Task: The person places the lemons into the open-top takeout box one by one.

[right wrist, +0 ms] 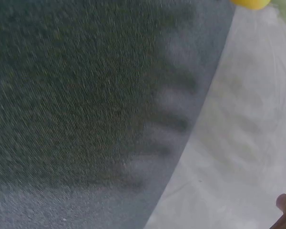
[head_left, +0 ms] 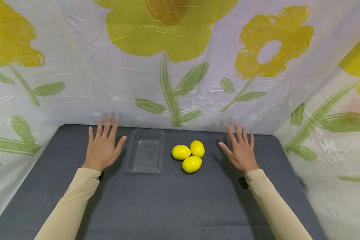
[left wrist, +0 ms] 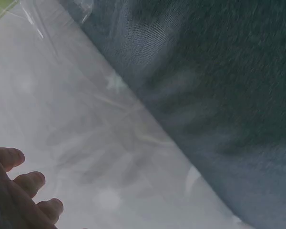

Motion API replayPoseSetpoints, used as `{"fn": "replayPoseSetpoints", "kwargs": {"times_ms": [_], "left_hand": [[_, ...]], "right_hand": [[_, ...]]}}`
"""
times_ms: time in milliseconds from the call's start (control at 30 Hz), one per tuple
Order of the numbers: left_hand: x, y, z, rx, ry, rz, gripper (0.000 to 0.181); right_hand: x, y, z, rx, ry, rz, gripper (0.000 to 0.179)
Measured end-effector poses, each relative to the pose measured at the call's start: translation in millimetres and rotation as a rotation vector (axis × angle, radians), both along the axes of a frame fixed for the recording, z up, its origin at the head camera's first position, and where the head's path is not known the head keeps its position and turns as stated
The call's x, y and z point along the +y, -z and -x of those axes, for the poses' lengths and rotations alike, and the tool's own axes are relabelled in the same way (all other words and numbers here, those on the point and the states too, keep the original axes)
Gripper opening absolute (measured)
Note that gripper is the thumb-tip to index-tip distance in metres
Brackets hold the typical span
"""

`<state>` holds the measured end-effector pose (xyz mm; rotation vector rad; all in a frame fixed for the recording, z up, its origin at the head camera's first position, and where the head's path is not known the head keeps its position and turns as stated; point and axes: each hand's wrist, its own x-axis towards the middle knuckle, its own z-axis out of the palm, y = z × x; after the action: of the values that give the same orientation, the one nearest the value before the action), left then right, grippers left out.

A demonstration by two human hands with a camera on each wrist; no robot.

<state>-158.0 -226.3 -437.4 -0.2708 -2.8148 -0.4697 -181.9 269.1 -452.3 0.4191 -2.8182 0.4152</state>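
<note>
Three yellow lemons (head_left: 189, 155) lie bunched together on the dark grey tabletop (head_left: 168, 200), just right of a clear, empty plastic tray (head_left: 145, 155). My left hand (head_left: 103, 146) hovers flat with fingers spread, left of the tray and holding nothing. On the other side, my right hand (head_left: 241, 150) is also spread flat, right of the lemons, and empty. In the left wrist view only the fingers (left wrist: 19, 191) show at the lower left, over the cloth. A sliver of lemon (right wrist: 250, 4) peeks in at the top edge of the right wrist view.
A white cloth printed with yellow flowers and green stems (head_left: 180, 66) walls in the table at the back and both sides. Both arms wear beige sleeves (head_left: 69, 206).
</note>
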Motion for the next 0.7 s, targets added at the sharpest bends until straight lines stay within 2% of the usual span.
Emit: {"fn": "replayPoseSetpoints", "kwargs": {"times_ms": [167,300,467,700], "left_hand": [[0.2,10.5,-6.0,-0.04,0.009,-0.035,0.073],[3.4,16.9,-14.7,-0.084,0.019,-0.07,0.076],[9.2,26.7,-26.1,-0.167,0.028,-0.097,0.084],[15.1,40.4,-39.0,-0.257,0.011,-0.083,0.1]], "right_hand": [[-3,0.3,-7.3,-0.009,-0.014,0.025,0.077],[-6,6.2,-14.4,-0.016,-0.023,0.069,0.074],[-14,12.9,-24.8,-0.061,0.001,0.137,0.074],[-33,19.4,-43.5,-0.142,0.028,0.234,0.075]]}}
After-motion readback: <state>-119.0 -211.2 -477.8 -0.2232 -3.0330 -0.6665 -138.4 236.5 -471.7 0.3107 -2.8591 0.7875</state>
